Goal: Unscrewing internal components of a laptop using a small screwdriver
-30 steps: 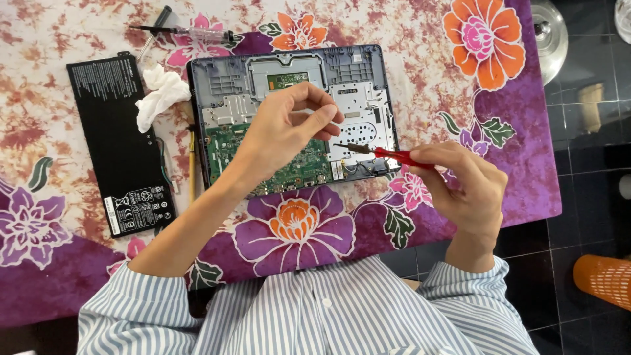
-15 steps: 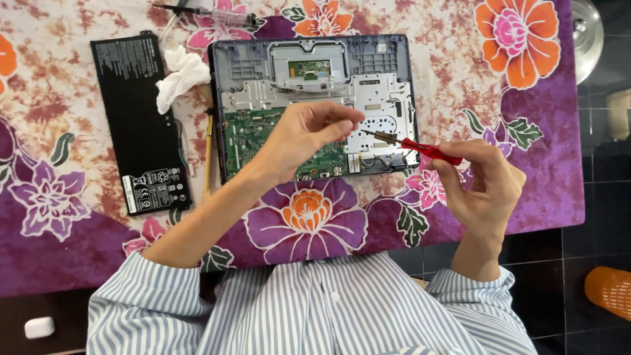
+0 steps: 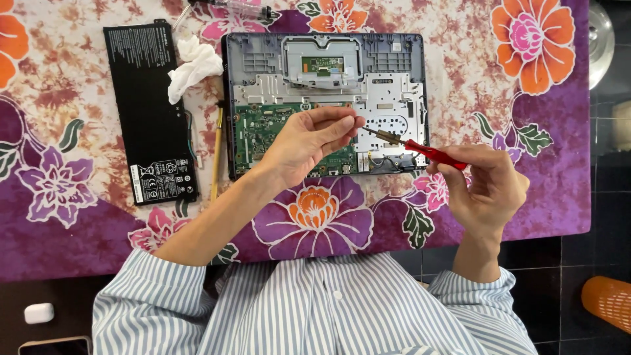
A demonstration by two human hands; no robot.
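Two hands apart: right hand clamps a slim red-handled screwdriver, left hand pinches fingertips over bare circuit board.

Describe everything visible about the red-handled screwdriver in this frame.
The screwdriver is small and slim, with a glossy red handle that looks plastic, a brass-coloured collar and a thin dark metal shaft. It lies nearly level, tilted slightly, tip pointing toward the left hand. The right hand grips the rear of the handle between its fingertips. The tool is held above the lower right corner of the opened laptop; its tip reaches close to the left hand's pinched fingers, and whether they touch cannot be told.
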